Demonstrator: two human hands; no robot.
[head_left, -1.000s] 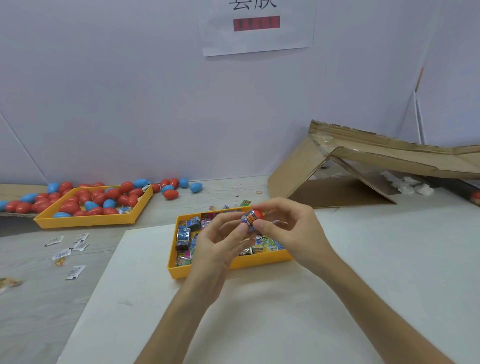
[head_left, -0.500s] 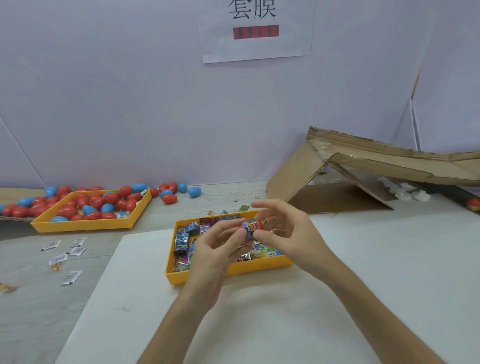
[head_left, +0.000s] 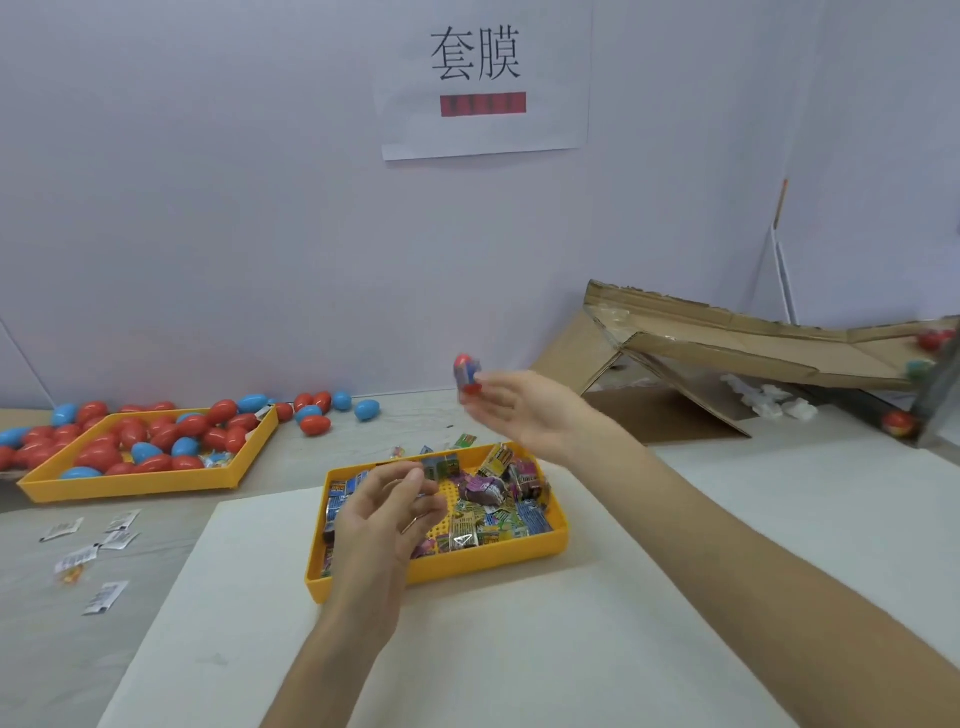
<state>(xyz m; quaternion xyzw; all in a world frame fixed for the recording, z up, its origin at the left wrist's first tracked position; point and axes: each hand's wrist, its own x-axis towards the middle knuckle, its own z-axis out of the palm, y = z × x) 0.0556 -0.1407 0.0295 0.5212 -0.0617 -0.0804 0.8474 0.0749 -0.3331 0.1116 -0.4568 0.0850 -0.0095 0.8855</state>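
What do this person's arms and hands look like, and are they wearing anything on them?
Both arms are bare. The left hand and the right hand wear no gloves. No sleeve shows on the left forearm or the right forearm as far as the picture's edge. No watch, bracelet or marking shows at the wrists. A ring would be too small to make out.

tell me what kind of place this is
Probably a small hand-packing workstation: a yellow tray heaped with red and blue plastic eggs, a second yellow tray of printed wrappers, and a cardboard ramp. A wrapped egg is at the right hand's fingertips.
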